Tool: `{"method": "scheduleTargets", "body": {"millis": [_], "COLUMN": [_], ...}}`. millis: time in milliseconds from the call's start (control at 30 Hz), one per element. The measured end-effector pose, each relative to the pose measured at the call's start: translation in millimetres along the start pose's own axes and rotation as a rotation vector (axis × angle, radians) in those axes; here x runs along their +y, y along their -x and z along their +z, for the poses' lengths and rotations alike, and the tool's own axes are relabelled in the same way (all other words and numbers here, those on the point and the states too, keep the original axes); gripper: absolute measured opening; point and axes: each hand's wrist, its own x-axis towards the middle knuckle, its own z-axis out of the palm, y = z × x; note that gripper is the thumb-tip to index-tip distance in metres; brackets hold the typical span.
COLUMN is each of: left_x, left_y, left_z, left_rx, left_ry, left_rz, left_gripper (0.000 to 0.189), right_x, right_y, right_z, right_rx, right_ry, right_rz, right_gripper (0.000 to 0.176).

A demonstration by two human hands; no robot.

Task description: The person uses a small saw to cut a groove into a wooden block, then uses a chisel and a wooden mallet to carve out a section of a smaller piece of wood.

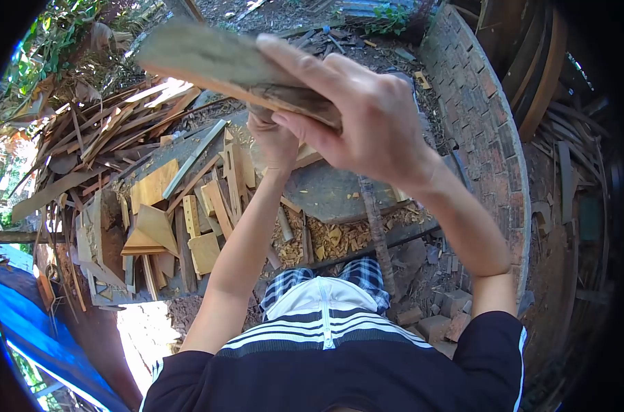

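Board: (209,63) raised, at eleven o'clock.
Right hand: (370,113) thumb and fingers pinching the board's three-o'clock end.
Left hand: (272,143) under the board; fingers partly hidden, cannot tell their state.
Offcuts: (155,184) piled at nine o'clock.

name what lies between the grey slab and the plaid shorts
In the head view, wood chips cover much of the stretch between the grey slab and plaid shorts; a long dark stick crosses it too.
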Motion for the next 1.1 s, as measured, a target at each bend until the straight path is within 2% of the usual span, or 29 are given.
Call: {"method": "scheduleTargets", "body": {"millis": [33,67,100,133,167,233,267,333,433,467,500,567,600,633,700,800,867,967,1033,1100], "left_x": [-7,-19,-24,-28,-33,-33,-33,-28,-10,-3,2,4,1,1,1,-9,-11,-9,-11,-15], "left_y": [1,4,4,2,0,-1,-1,-2,-13,-15,-19,-31,-35,-38,-43,-43,-40,-41,-45,-54], "left_z": [0,-3,-5,-9,-9,-9,-9,-12,-10,-10,-13,-26,-34,-40,-49,-60,-61,-57,-57,-58], "left_rx": [0.004,0.022,0.037,0.005,0.006,-0.005,-0.013,-0.033,-0.048,-0.097,-0.091,-0.256,-0.343,-0.344,-0.418,-0.409,-0.389,-0.352,-0.299,-0.314], "left_ry": [-0.001,0.18,0.358,0.291,0.296,0.283,0.275,0.25,0.213,0.157,0.15,-0.069,-0.051,-0.05,-0.01,0.064,0.099,0.149,0.226,0.231], "left_rz": [-0.001,-0.114,-0.224,-0.216,-0.208,-0.201,-0.2,-0.195,-0.224,-0.232,-0.236,-0.433,-0.477,-0.479,-0.496,-0.504,-0.499,-0.5,-0.523,-0.531], "left_gripper": [0.024,0.023,0.023,0.025,0.025,0.024,0.023,0.022,0.017,0.016,0.016,0.017,0.019,0.019,0.019,0.019,0.019,0.02,0.02,0.02], "right_x": [-2,0,3,5,6,5,5,3,6,7,9,18,21,26,35,17,3,-4,-2,-4], "right_y": [0,2,6,7,3,0,2,9,17,23,30,44,53,70,113,154,172,185,178,169], "right_z": [4,4,4,3,3,7,8,7,10,19,25,33,31,39,71,95,108,121,115,101], "right_rx": [0.156,0.152,0.001,-0.145,-0.142,0.116,0.113,-0.085,-0.171,-0.088,-0.094,0.118,0.023,0.024,-0.153,-0.205,-0.204,-0.169,-0.219,-0.21], "right_ry": [-0.13,-0.138,-0.024,0.096,0.101,-0.134,-0.136,-0.022,-0.104,-0.386,-0.394,-0.746,-0.802,-0.801,-0.729,-0.737,-0.776,-0.8,-0.72,-1.119], "right_rz": [0.026,0.025,0.011,0.0,-0.007,0.004,0.006,0.096,0.163,0.259,0.26,0.574,0.736,0.738,0.937,1.029,1.182,1.209,1.174,1.375], "right_gripper": [0.058,0.058,0.058,0.058,0.058,0.06,0.06,0.059,0.06,0.06,0.06,0.061,0.061,0.061,0.061,0.064,0.066,0.067,0.065,0.064]}}
